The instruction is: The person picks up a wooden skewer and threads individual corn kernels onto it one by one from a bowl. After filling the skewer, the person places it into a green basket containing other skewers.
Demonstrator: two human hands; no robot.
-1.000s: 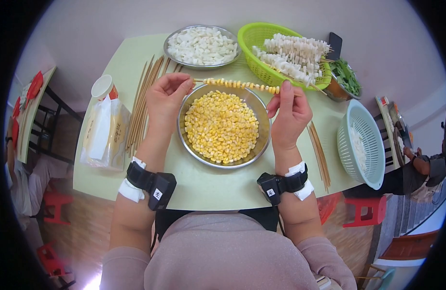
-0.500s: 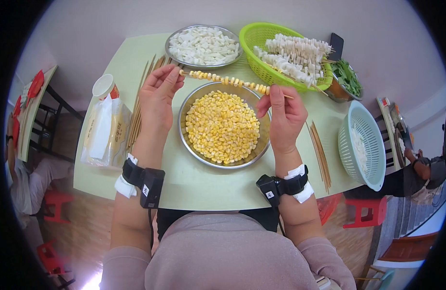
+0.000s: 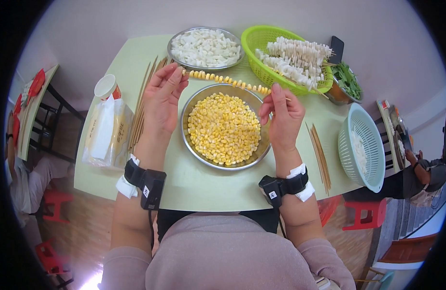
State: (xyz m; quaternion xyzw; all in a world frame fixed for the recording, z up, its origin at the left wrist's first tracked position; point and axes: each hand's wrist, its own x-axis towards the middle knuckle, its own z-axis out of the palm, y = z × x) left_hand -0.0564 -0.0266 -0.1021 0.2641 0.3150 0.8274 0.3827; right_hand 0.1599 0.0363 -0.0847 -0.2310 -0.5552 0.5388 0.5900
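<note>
A skewer of corn kernels [image 3: 227,80] spans the gap between my hands, sloping down to the right. My left hand [image 3: 166,89] pinches its left end. Near the other end, my right hand [image 3: 283,110] grips the skewer, and a bare bit of stick pokes out past the fingers. Below it sits a steel bowl [image 3: 185,140] filled with loose yellow corn kernels [image 3: 224,128]. Bare bamboo sticks [image 3: 141,107] lie beside my left forearm. A smaller bundle of sticks [image 3: 319,159] rests to the right of my right hand.
Behind the bowl stand a steel plate of white pieces [image 3: 206,47] and a green basket [image 3: 254,41] holding white skewers. A blue colander [image 3: 377,154], leafy greens [image 3: 347,81] and a phone [image 3: 336,48] are at right. Tissues [image 3: 107,133] and a paper cup [image 3: 106,87] sit left.
Both hands still hold the corn skewer. My left hand has shifted slightly right and my right hand slightly left; the whole view has moved a little.
</note>
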